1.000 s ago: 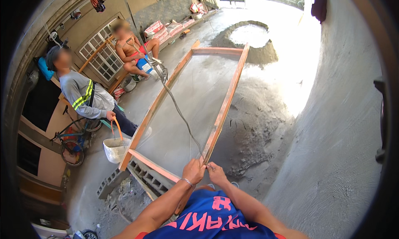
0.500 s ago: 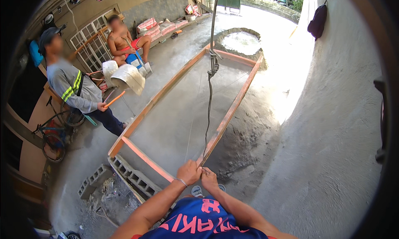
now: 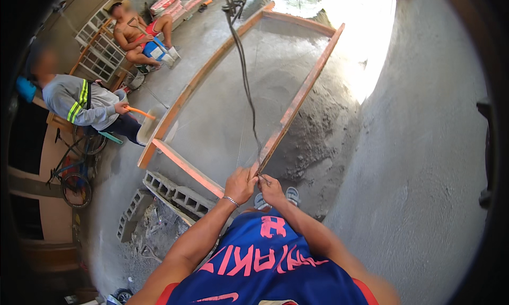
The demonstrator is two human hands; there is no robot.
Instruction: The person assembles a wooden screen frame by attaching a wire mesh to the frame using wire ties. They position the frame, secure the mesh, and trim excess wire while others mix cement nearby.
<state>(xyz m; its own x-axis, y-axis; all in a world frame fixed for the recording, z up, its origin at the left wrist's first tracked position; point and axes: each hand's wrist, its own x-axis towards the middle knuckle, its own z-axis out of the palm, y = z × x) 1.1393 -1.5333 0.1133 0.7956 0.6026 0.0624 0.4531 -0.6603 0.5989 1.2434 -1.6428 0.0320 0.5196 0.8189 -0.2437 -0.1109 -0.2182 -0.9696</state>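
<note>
A long wooden frame (image 3: 310,87) with what looks like fine mesh across it lies ahead of me. A dark cord (image 3: 248,87) runs down from above, knotted near the top, to the frame's near right corner. My left hand (image 3: 240,186) is closed around the wooden end of the long right beam at that corner. Beside it, almost touching, my right hand (image 3: 272,190) has its fingers pinched on the cord's lower end. Grey sandy material (image 3: 313,140) lies heaped under and right of the frame.
At left a person in a grey sleeve (image 3: 98,111) holds an orange handle (image 3: 140,112) near a pale container (image 3: 152,125). Another person (image 3: 140,34) sits behind with a shovel. Hollow blocks (image 3: 177,192) lie near left, a bicycle (image 3: 74,167) beyond, a plastered wall (image 3: 413,172) at right.
My view has tipped downward, so the scene sits higher. Both hands stay at the corner. The grey-sleeved person's pale container has come down beside the frame's left beam.
</note>
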